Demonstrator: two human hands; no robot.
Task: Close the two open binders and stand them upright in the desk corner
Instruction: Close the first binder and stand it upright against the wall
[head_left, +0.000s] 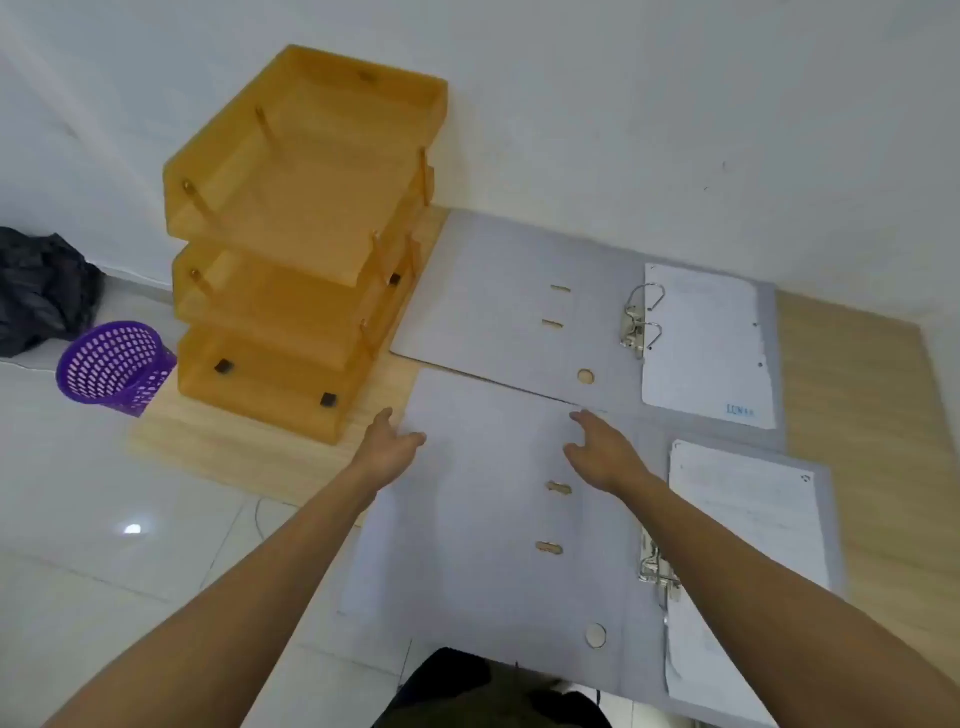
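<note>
Near grey lever-arch binder (483, 519) lies open, overhanging the desk edge — lifting its cover carelessly could tip it off. Left hand (387, 447) and right hand (602, 457) spread open over the cover, gripping nothing. Loose white sheets (748, 525) might snag the rings. Far grey binder (519, 306) open beyond. Orange three-tier plastic tray stack (291, 234) — empty; purple mesh basket (111, 366), contents unclear.

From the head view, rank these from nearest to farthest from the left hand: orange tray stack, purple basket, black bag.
From the left hand:
1. Orange tray stack, just beyond it on the desk.
2. Purple basket, farther left, past the desk edge.
3. Black bag, far left by the wall.
</note>
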